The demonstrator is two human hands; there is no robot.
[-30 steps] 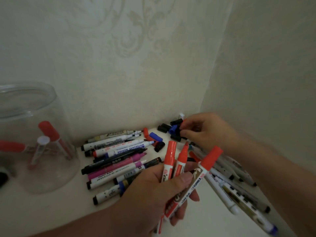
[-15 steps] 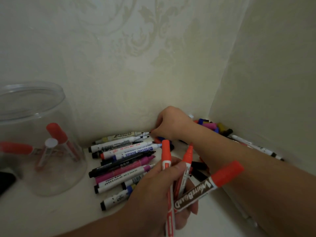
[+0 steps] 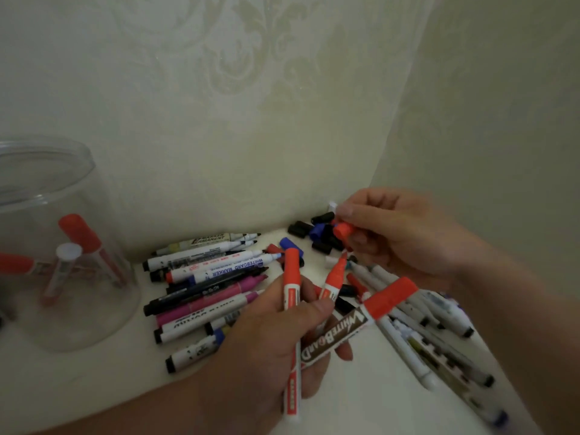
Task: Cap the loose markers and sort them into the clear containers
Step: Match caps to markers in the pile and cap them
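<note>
Cream wallpaper, white surface, loose markers

A single head-worn camera is looking forward and down, close above the left hand and right hand, facing the wall corner at upper right.

The left hand comes in from the lower edge on the bare left forearm. Its back faces the camera, and its thumb and fingers are curled round three white-barrelled red markers, fanned out. The right hand, slightly blurred, comes in from the right on the bare right forearm. It is held above and beyond the left, pinching a small red plastic cap at its fingertips.
</note>
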